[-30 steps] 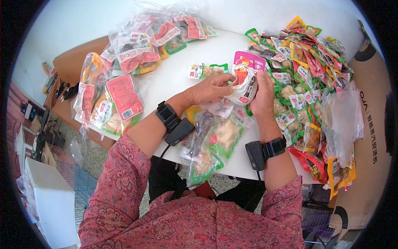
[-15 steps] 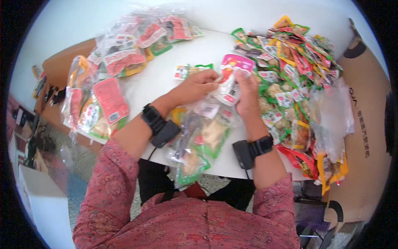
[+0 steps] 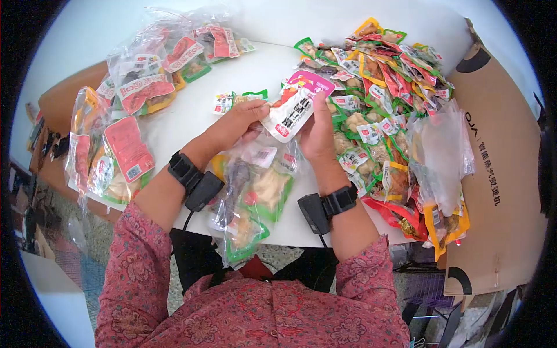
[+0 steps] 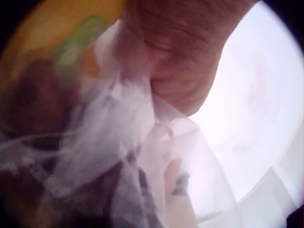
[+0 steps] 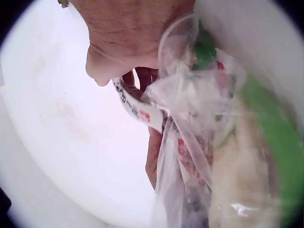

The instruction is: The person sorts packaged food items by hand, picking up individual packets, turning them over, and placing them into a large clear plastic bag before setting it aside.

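Observation:
In the head view, a white pouch with a magenta top and dark printing (image 3: 288,113) is held up over the table, its top leaning right. My left hand (image 3: 248,118) pinches its left edge. From the right, my right hand (image 3: 317,132) grips it, thumb along the front and fingers hidden behind. Just below both hands lies a clear plastic bag (image 3: 246,194) with several green- and yellow-edged food packs inside. Its crumpled film (image 5: 175,109) overlaps the pouch in the right wrist view. In the left wrist view the film (image 4: 114,128) hangs beside the left hand (image 4: 185,61).
A large heap of small food packets (image 3: 377,98) covers the right of the white table (image 3: 191,124). Clear empty bags (image 3: 438,156) lie at its front. Filled clear bags (image 3: 119,153) stand at left and back left. A small packet (image 3: 238,101) lies behind the left hand. A cardboard box (image 3: 493,174) stands right.
The pouch has tilted to the right and its printed front faces me more fully. Both hands keep hold of it. The head view has shifted, so the whole scene sits further left.

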Demonstrator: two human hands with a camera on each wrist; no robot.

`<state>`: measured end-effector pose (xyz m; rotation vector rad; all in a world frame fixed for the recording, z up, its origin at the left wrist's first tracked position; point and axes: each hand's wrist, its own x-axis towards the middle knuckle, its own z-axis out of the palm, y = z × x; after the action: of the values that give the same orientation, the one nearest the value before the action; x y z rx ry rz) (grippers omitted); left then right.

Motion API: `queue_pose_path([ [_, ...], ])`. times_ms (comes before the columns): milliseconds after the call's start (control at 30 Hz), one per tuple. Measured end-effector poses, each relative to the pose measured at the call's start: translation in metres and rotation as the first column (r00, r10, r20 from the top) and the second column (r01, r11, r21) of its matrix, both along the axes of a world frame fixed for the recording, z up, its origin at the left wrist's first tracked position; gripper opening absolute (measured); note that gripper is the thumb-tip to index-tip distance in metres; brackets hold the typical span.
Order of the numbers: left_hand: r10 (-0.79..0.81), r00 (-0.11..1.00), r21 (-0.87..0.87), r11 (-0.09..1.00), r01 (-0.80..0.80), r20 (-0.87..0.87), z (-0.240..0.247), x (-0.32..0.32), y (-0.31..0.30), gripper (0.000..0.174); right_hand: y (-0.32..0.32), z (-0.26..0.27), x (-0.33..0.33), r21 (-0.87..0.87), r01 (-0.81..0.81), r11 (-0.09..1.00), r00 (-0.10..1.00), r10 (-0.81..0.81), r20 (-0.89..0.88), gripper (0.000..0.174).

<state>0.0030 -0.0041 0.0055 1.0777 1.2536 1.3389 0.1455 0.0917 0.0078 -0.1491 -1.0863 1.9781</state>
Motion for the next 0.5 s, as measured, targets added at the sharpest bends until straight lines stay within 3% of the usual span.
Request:
queue_pose_path([
  [33, -0.002, 0.998, -0.001, 1.0, 0.002, 0.068, 0.002, -0.001, 0.0, 0.029, 0.003, -0.002, 0.0, 0.087, -0.059, 0.994, 0.998, 0.057, 0.025, 0.043],
  [67, -0.001, 0.998, -0.004, 1.0, 0.001, 0.066, 0.004, -0.001, -0.002, 0.029, 0.004, -0.002, 0.0, 0.084, -0.06, 0.995, 0.998, 0.059, 0.022, 0.043],
  [133, 0.024, 0.964, 0.029, 0.999, -0.033, 0.264, 0.018, 0.005, -0.008, 0.025, 0.004, -0.001, 0.0, 0.152, -0.137, 0.979, 0.991, 0.136, 0.017, 0.056],
  [200, 0.032, 0.97, 0.091, 0.994, -0.055, 0.242, 0.01, -0.002, -0.005, 0.022, 0.004, -0.001, 0.001, 0.212, -0.159, 0.964, 0.986, 0.146, 0.075, 0.065],
  [267, -0.176, 0.887, 0.108, 0.984, 0.143, 0.427, 0.006, -0.013, -0.003, 0.023, -0.002, -0.001, -0.001, 0.281, -0.064, 0.958, 0.982, 0.011, 0.189, 0.068],
  [300, -0.237, 0.894, 0.11, 0.971, 0.21, 0.381, 0.002, -0.017, -0.001, 0.024, -0.004, -0.002, -0.001, 0.116, -0.045, 0.992, 0.99, 0.029, 0.135, 0.049],
  [433, -0.396, 0.825, 0.186, 0.918, 0.35, 0.403, -0.006, -0.019, 0.0, 0.024, 0.007, -0.008, -0.002, -0.002, -0.044, 0.999, 0.998, 0.044, 0.04, 0.055],
  [500, -0.116, 0.903, -0.111, 0.978, 0.177, 0.414, -0.002, -0.01, -0.004, 0.03, 0.012, -0.009, 0.0, -0.062, -0.016, 0.998, 0.999, 0.018, 0.041, 0.034],
])
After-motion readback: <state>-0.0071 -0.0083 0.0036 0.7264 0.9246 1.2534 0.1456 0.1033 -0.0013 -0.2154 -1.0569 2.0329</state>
